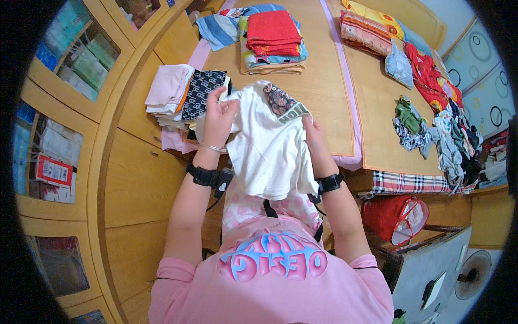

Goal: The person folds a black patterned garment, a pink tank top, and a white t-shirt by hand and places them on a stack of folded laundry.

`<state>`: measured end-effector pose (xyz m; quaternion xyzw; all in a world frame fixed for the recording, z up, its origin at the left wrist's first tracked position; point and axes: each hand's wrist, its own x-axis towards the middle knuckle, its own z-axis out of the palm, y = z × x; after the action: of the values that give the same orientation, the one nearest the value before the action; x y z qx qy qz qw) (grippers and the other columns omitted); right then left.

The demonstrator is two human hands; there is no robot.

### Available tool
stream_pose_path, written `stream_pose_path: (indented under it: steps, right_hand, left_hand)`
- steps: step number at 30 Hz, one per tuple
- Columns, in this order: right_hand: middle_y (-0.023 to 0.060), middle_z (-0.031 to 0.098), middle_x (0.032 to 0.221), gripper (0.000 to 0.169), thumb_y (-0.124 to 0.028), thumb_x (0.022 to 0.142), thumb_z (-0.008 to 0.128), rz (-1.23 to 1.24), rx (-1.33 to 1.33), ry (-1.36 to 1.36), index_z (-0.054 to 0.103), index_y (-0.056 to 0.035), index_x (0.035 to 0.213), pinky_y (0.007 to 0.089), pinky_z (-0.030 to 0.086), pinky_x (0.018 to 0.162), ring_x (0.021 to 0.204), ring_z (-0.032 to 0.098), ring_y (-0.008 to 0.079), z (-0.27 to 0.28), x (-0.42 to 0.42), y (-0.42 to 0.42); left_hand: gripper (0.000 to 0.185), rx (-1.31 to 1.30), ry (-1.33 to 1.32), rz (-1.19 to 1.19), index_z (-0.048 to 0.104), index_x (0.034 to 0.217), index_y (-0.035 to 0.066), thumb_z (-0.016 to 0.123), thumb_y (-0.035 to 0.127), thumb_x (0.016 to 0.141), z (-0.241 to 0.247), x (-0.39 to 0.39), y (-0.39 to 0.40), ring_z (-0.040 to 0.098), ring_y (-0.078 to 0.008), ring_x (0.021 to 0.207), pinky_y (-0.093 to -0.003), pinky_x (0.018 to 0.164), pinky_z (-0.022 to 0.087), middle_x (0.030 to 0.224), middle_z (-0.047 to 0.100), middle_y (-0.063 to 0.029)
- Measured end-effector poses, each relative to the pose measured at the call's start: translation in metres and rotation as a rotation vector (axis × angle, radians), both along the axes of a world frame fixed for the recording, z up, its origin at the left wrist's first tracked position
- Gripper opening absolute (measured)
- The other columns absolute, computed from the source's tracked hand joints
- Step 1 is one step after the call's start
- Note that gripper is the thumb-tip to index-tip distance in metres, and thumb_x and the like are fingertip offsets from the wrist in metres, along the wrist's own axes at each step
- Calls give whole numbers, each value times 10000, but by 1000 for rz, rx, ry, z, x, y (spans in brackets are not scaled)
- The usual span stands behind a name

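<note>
A white short-sleeved T-shirt (267,150) hangs in front of me above my lap. It carries a dark paisley patch (279,99) and green lettering at its upper part. My right hand (315,135) grips the shirt's edge beside the lettering, thumb on top. At the other side, my left hand (220,115) is raised against the white cloth with its fingers bent; whether they pinch the fabric is unclear. Just beyond that hand stands a stack of folded clothes, with a black patterned garment (202,91) and a pale pink one (166,85) on top.
On the mat-covered bed (323,121) lies a folded pile topped with red cloth (272,30). Loose clothes (412,125) and a red patterned cloth (429,75) lie to the right. Wooden cabinets (137,174) line the left. A red bag (390,218) and a fan (473,273) stand at right.
</note>
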<state>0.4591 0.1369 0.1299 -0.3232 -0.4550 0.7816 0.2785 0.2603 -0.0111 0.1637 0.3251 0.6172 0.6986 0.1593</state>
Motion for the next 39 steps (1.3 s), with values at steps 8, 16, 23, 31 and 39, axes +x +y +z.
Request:
stream_pose_path:
  steps: [8, 16, 23, 31, 39]
  right_hand:
    - [191, 644, 956, 354, -207, 838, 661, 3, 571, -462, 560, 48, 1062, 358, 503, 794, 894, 632, 266, -141, 67, -9]
    - [222, 585, 1080, 626, -212, 697, 766, 32, 1165, -689, 483, 6, 1212, 386, 491, 858, 980, 597, 341, -174, 101, -64]
    - [77, 609, 944, 364, -179, 859, 633, 130, 352, -657, 548, 12, 1158, 295, 468, 752, 869, 554, 136, -176, 117, -30]
    - [50, 612, 1123, 299, -174, 974, 517, -143, -114, 99, 535, 0, 1217, 283, 468, 862, 993, 579, 126, -93, 83, -23]
    - [29, 607, 1109, 339, -159, 946, 565, 152, 117, 46, 514, -38, 1259, 264, 463, 848, 981, 561, 102, -64, 66, -21]
  left_hand:
    - [562, -944, 137, -272, 545, 1151, -30, 710, 361, 782, -159, 32, -63, 637, -274, 891, -343, 800, 503, 1014, 633, -200]
    - [345, -1155, 110, -272, 630, 921, 40, 657, 359, 793, -218, 82, -83, 647, -320, 871, -380, 778, 499, 888, 668, -186]
    - [92, -510, -313, -219, 594, 927, 55, 612, 111, 857, -188, 41, -48, 558, -82, 636, -251, 562, 454, 736, 589, 6]
    - [180, -11, -321, 189, 561, 1087, -21, 534, 67, 933, -65, -8, 8, 588, -110, 793, -239, 748, 484, 922, 629, -57]
    - [442, -339, 520, -438, 535, 1179, 8, 660, 136, 775, -75, 104, 6, 533, -327, 1116, -367, 964, 424, 1163, 556, -180]
